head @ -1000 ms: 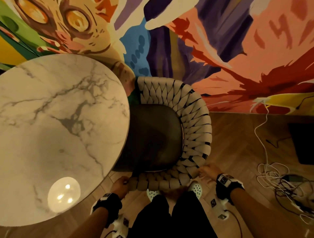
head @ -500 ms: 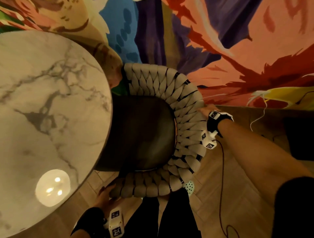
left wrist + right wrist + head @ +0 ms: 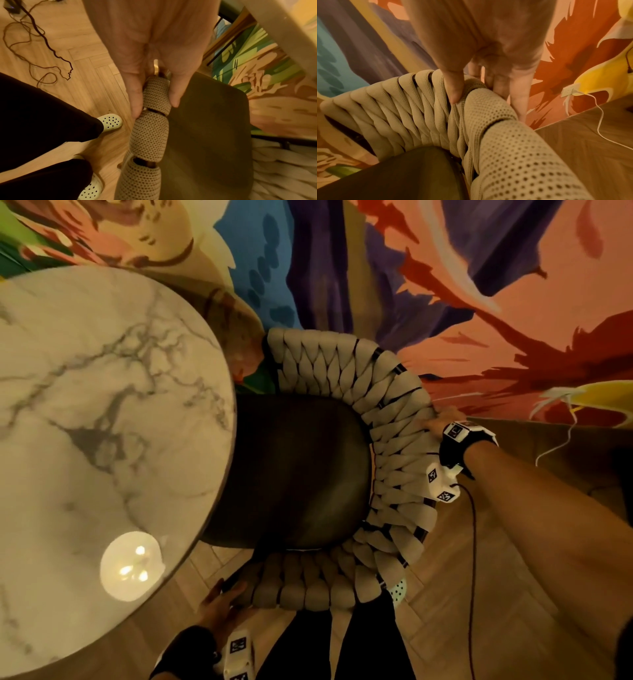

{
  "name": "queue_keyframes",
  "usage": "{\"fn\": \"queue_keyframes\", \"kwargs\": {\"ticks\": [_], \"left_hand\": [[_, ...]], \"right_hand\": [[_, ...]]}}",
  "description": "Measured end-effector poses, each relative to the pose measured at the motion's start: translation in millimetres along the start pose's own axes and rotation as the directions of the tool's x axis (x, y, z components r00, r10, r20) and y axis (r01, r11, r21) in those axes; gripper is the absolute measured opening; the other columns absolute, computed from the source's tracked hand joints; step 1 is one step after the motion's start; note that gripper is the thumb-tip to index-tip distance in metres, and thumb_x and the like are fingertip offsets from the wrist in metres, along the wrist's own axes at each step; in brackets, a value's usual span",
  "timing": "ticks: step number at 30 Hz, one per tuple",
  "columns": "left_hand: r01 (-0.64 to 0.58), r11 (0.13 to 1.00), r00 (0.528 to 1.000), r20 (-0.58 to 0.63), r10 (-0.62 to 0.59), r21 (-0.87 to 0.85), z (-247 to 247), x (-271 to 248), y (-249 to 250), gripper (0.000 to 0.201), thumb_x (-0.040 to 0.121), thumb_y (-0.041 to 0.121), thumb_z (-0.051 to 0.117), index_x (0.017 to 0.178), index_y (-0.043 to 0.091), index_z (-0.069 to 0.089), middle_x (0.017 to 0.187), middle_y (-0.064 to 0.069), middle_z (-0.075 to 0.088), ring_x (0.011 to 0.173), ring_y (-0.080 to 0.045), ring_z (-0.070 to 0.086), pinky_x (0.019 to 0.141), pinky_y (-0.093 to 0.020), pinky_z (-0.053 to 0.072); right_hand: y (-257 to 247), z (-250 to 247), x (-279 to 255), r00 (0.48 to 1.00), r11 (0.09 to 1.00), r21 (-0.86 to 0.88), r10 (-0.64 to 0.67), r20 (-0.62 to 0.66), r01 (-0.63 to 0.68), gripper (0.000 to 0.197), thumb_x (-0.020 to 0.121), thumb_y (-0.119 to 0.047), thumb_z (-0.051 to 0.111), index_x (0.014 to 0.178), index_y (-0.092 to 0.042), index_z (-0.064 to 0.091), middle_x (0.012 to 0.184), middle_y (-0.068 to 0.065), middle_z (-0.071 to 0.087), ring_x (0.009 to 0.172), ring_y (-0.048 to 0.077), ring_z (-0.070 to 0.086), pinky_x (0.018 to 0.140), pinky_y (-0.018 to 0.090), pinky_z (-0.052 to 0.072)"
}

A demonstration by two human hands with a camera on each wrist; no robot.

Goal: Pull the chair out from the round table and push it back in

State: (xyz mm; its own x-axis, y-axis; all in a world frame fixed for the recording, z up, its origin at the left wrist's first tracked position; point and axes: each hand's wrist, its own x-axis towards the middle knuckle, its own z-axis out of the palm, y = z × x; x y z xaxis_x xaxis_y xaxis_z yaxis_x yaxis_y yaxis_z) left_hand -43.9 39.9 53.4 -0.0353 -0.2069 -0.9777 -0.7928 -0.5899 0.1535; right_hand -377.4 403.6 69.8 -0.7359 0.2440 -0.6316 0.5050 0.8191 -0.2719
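Observation:
The chair (image 3: 298, 474) has a dark seat and a curved back of woven beige straps (image 3: 394, 412). Its seat front is tucked under the round marble table (image 3: 102, 440). My left hand (image 3: 219, 607) grips the near end of the woven rim (image 3: 154, 94), thumb on the inner side and fingers on the outer side. My right hand (image 3: 435, 424) holds the far right part of the back rim (image 3: 474, 88), thumb on the inside, fingers over the outside.
A painted wall (image 3: 445, 302) stands close behind the chair. Wooden floor (image 3: 479, 594) lies to the right, with a white cable (image 3: 561, 440) running from a wall socket (image 3: 570, 90). My legs and perforated shoes (image 3: 109, 121) stand beside the chair. Dark cables (image 3: 34, 33) lie on the floor.
My right hand left the near rim and reached to the far right of the back. The left hand stayed on the near end. The view has shifted closer over the chair.

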Motion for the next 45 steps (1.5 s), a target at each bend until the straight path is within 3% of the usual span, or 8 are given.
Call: {"fn": "queue_keyframes", "kwargs": {"ticks": [6, 12, 20, 23, 26, 31, 41, 45], "left_hand": [[-0.017, 1.0, 0.998, 0.059, 0.016, 0.019, 11.5, 7.9, -6.7, 0.072, 0.085, 0.005, 0.062, 0.146, 0.017, 0.025, 0.129, -0.022, 0.05, 0.079, -0.033, 0.058, 0.061, -0.043, 0.055], [-0.034, 0.999, 0.993, 0.119, 0.03, 0.031, 9.9, 3.4, -8.2, 0.081, 0.085, 0.011, 0.063, 0.149, 0.026, 0.015, 0.144, -0.019, 0.043, 0.096, -0.034, 0.057, 0.071, -0.045, 0.051], [-0.125, 0.991, 0.984, 0.134, 0.117, 0.047, 3.7, -2.6, -15.4, 0.074, 0.087, 0.011, 0.06, 0.148, 0.024, 0.02, 0.143, -0.022, 0.044, 0.107, -0.033, 0.053, 0.094, -0.047, 0.046], [-0.143, 0.99, 0.983, 0.122, 0.14, 0.018, 4.6, -1.6, -16.0, 0.072, 0.087, 0.009, 0.06, 0.147, 0.02, 0.022, 0.142, -0.025, 0.043, 0.105, -0.034, 0.054, 0.094, -0.043, 0.045], [-0.141, 0.99, 0.984, 0.113, 0.14, 0.0, 5.9, -4.2, -13.9, 0.07, 0.087, 0.006, 0.059, 0.146, 0.016, 0.024, 0.142, -0.026, 0.043, 0.105, -0.033, 0.053, 0.093, -0.044, 0.046], [-0.123, 0.992, 0.988, 0.095, 0.119, 0.038, 7.3, -7.2, -11.3, 0.071, 0.086, 0.004, 0.059, 0.146, 0.014, 0.023, 0.145, -0.026, 0.04, 0.117, -0.039, 0.052, 0.086, -0.042, 0.049], [-0.141, 0.974, 0.986, 0.114, 0.122, 0.179, 7.3, -8.7, -17.1, 0.069, 0.087, 0.004, 0.059, 0.146, 0.009, 0.022, 0.14, -0.031, 0.042, 0.105, -0.039, 0.053, 0.067, -0.037, 0.048], [-0.217, 0.914, 0.969, 0.19, 0.159, 0.343, -2.1, -20.4, -10.7, 0.071, 0.088, 0.01, 0.059, 0.147, 0.012, 0.019, 0.128, -0.028, 0.054, 0.097, -0.034, 0.056, 0.071, -0.04, 0.047]], "right_hand": [[12.7, -8.6, 4.7, 0.996, 0.998, -0.017, 0.062, -0.059, -0.064, 0.06, 0.087, -0.032, 0.064, 0.13, 0.007, 0.048, 0.136, 0.027, 0.051, 0.123, 0.044, 0.049, 0.101, 0.049, 0.044], [48.5, -3.7, -17.8, 0.987, 0.969, 0.212, 0.143, -0.076, -0.124, 0.07, 0.075, -0.048, 0.066, 0.134, -0.013, 0.052, 0.138, 0.018, 0.055, 0.121, 0.04, 0.055, 0.1, 0.051, 0.047], [130.2, 106.3, -159.4, 0.869, 0.596, 0.634, 0.317, 0.38, -0.494, 0.095, 0.061, -0.058, 0.076, 0.141, -0.024, 0.037, 0.139, 0.011, 0.048, 0.114, 0.034, 0.055, 0.074, 0.045, 0.055], [135.0, 154.5, -192.1, 0.812, 0.469, 0.665, 0.28, 0.512, -0.581, 0.07, 0.072, -0.045, 0.074, 0.133, -0.022, 0.048, 0.129, 0.009, 0.056, 0.109, 0.033, 0.058, 0.085, 0.049, 0.053], [125.4, 175.7, -201.9, 0.836, 0.396, 0.736, 0.235, 0.496, -0.549, 0.053, 0.08, -0.032, 0.071, 0.128, -0.014, 0.055, 0.118, 0.013, 0.065, 0.103, 0.036, 0.064, 0.075, 0.046, 0.057], [116.0, 166.0, -208.5, 0.865, 0.382, 0.777, 0.229, 0.446, -0.501, 0.042, 0.086, -0.023, 0.066, 0.125, -0.011, 0.054, 0.121, 0.017, 0.063, 0.108, 0.04, 0.062, 0.064, 0.04, 0.057], [125.8, 165.6, -215.3, 0.882, 0.399, 0.788, 0.249, 0.4, -0.469, 0.058, 0.083, -0.028, 0.07, 0.133, -0.011, 0.047, 0.129, 0.017, 0.058, 0.11, 0.038, 0.062, 0.063, 0.037, 0.056], [135.3, 170.9, -232.7, 0.89, 0.464, 0.76, 0.264, 0.371, -0.454, 0.043, 0.089, -0.037, 0.06, 0.124, -0.015, 0.048, 0.117, 0.018, 0.065, 0.095, 0.033, 0.067, 0.062, 0.035, 0.054]]}}
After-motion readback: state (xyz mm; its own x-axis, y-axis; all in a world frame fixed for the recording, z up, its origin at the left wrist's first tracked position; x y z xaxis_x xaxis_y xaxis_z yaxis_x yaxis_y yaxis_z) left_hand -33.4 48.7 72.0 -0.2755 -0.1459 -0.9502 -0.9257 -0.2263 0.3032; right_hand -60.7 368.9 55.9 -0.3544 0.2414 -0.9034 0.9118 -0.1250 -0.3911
